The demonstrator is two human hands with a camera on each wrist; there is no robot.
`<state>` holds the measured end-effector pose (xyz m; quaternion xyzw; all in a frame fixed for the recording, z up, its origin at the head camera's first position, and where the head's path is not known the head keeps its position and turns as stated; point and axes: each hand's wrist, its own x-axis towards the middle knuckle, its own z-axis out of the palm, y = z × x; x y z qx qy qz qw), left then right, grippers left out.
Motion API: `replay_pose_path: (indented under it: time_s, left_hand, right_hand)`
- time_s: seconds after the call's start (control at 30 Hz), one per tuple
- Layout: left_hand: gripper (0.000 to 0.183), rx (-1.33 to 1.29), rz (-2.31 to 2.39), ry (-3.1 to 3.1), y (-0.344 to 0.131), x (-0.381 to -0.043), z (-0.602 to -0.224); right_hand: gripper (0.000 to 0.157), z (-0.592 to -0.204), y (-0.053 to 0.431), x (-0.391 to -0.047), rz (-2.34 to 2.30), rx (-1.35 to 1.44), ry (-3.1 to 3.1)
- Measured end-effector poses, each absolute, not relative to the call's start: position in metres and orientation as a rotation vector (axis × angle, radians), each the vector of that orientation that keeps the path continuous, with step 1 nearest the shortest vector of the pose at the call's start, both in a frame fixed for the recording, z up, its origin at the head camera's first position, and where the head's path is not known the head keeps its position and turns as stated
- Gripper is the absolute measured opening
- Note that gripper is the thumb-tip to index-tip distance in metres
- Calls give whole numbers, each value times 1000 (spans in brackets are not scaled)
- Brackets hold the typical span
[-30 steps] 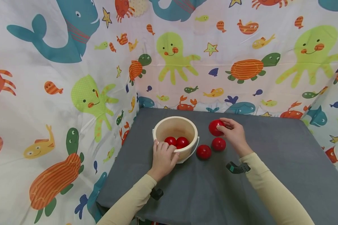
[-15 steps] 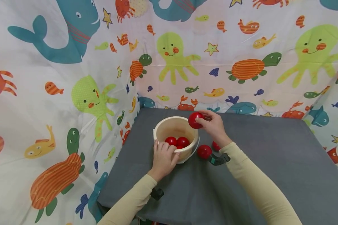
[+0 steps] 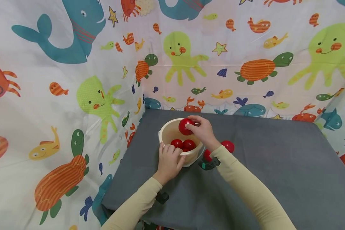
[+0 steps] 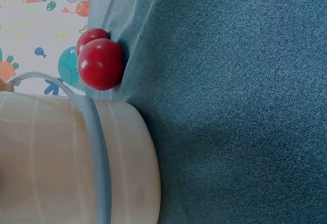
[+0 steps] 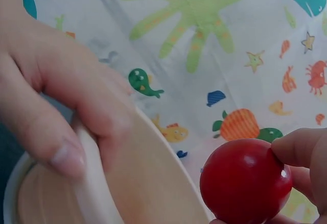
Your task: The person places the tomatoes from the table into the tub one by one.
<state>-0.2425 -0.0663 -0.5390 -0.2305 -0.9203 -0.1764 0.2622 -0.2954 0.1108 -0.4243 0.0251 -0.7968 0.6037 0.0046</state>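
Note:
A cream bucket [image 3: 168,131] stands on the table, and my left hand [image 3: 169,163] grips its near rim. In the right wrist view the left thumb lies outside the rim, with the fingers over the inner side. My right hand [image 3: 204,131] pinches a shiny red ball [image 3: 184,126] between thumb and fingers, over the bucket's opening. Inside the bucket lie several red balls [image 3: 177,143], one mostly hidden. To the right of it, two more red balls [image 3: 228,146] rest on the table, partly behind my right forearm.
A grey cloth covers the table [image 3: 276,166]. Behind and to the left hangs a white curtain [image 3: 103,64] printed with sea animals. The bucket's pale handle [image 4: 97,152] hangs down along its outer side. Each wrist wears a dark strapped camera [image 3: 209,164].
My right hand has carried the red ball leftward, from above the loose balls to over the bucket. The left hand keeps its grip on the rim.

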Motion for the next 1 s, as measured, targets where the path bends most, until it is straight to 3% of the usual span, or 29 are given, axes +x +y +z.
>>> replay_pose_path:
  time_s: [0.37, 1.0]
  left_hand:
    - [23, -625, -452, -2425, -67, -243, -538]
    - [22, -622, -476, -2412, -63, -241, -539]
  right_hand:
    - [45, -442, 80, -297, 1799, 58, -2604]
    - [37, -455, 76, -295, 1714, 107, -2594]
